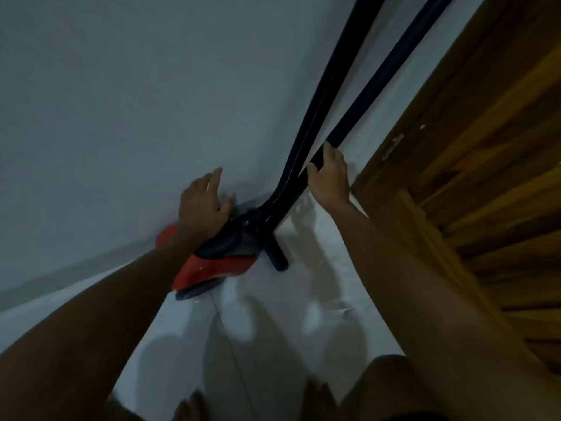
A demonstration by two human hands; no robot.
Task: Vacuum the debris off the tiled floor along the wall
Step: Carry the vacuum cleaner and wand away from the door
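Knees (385,387) at bottom are crouching; right hand (329,177) is gripping the hose (373,86), left hand (203,205) resting released on the vacuum (212,268); next, probably aiming suction along the wall (121,117)

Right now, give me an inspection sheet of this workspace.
Surface: pale tiled floor, glossy, grout line visible; debris too blurred to confirm.
Job's things: red and black vacuum body on the floor against the wall; black hose runs up out of frame; short black tube end lies on the floor.
Clutter: nothing seen.
Grips: left hand rests over the vacuum's top, fingers straight; right hand grips the hose.
Cables: a second black line, hose or cord, rises beside the hose; cannot tell which.
Surroundings: wooden door at the right.
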